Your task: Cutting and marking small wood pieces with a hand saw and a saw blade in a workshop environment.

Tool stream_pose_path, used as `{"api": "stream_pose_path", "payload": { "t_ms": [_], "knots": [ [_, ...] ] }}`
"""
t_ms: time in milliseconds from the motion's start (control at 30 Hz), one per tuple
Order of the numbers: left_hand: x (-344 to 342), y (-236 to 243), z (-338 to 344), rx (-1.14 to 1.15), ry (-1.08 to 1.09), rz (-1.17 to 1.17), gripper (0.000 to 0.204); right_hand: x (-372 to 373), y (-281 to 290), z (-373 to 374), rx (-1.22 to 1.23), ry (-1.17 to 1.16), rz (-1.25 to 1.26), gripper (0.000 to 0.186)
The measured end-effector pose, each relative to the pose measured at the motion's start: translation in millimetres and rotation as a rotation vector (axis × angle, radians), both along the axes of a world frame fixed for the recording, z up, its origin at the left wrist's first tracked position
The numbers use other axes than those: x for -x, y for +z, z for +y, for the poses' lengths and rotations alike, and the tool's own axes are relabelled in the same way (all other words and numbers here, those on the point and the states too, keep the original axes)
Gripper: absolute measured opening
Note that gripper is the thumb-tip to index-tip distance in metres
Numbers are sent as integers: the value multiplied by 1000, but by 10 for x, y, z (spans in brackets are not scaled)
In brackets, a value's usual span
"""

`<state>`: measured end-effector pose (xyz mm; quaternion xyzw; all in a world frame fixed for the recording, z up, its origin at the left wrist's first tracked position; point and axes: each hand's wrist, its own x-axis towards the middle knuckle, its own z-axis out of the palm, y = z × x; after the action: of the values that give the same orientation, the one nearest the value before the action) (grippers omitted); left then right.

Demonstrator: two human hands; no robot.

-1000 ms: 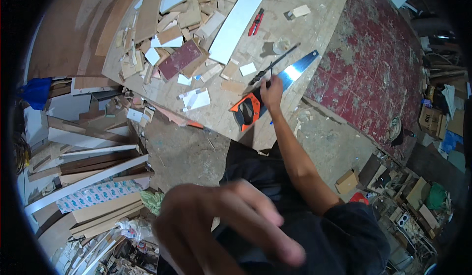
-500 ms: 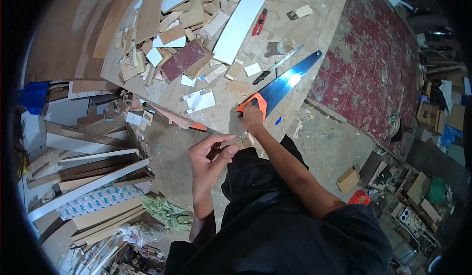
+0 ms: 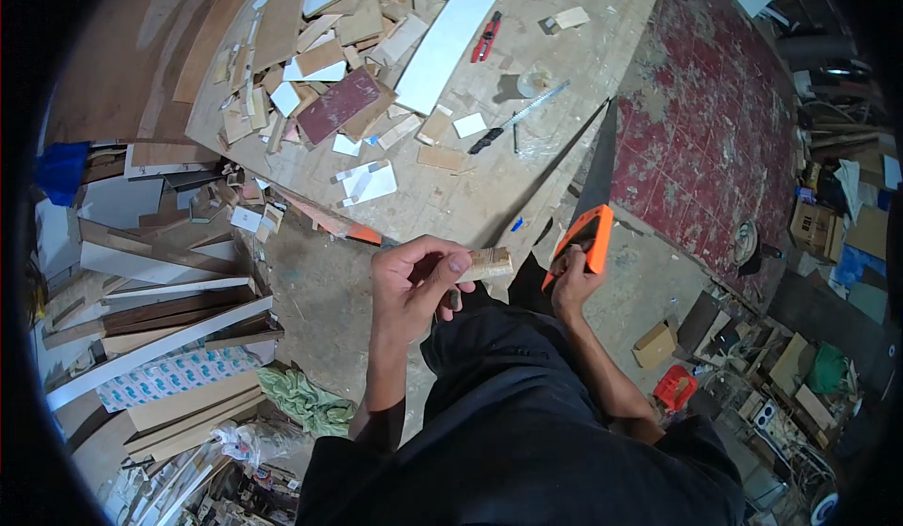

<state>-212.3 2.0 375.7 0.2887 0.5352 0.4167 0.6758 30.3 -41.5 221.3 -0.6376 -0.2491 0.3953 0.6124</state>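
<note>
My right hand [image 3: 576, 286] is wrapped round the orange handle of a handsaw [image 3: 599, 230]. The saw is lifted, its blade pointing away from me past the right edge of the workbench [image 3: 414, 211] and seen nearly edge-on. In front of my body, my left hand [image 3: 414, 277] pinches a small wood block [image 3: 490, 263] between thumb and fingers. A small dark piece [image 3: 455, 298] shows under that thumb; I cannot make out what it is.
On the bench lie a heap of wood offcuts [image 3: 334, 112], a long white board [image 3: 456, 37], red-handled pliers [image 3: 486, 37], a thin black-handled saw blade [image 3: 486, 141] and a clear cup [image 3: 533, 82]. Stacked boards [image 3: 179, 310] fill the left side. A red basket [image 3: 674, 388] stands right.
My right hand has lifted the handsaw off the bench and swung it right, turning the blade edge-on. My left hand has shifted slightly right, and the wood block in it now shows plainly.
</note>
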Motion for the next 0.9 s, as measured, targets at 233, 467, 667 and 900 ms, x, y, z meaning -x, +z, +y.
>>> {"api": "stream_pose_path", "payload": {
  "t_ms": [233,467,667,900],
  "knots": [
    [-961,-476,346,-215,-167,92,13,-780,455,-435,-19,-161,76,9],
    [-2147,-2871,819,-166,-372,357,16,-1214,261,-433,106,-96,35,17],
    [-2553,-3535,965,-444,-337,760,13,-1183,-219,-126,215,-183,315,19],
    [-2503,-3449,997,-323,-398,942,20,-1090,-326,81,277,-113,401,29]
  ]
}}
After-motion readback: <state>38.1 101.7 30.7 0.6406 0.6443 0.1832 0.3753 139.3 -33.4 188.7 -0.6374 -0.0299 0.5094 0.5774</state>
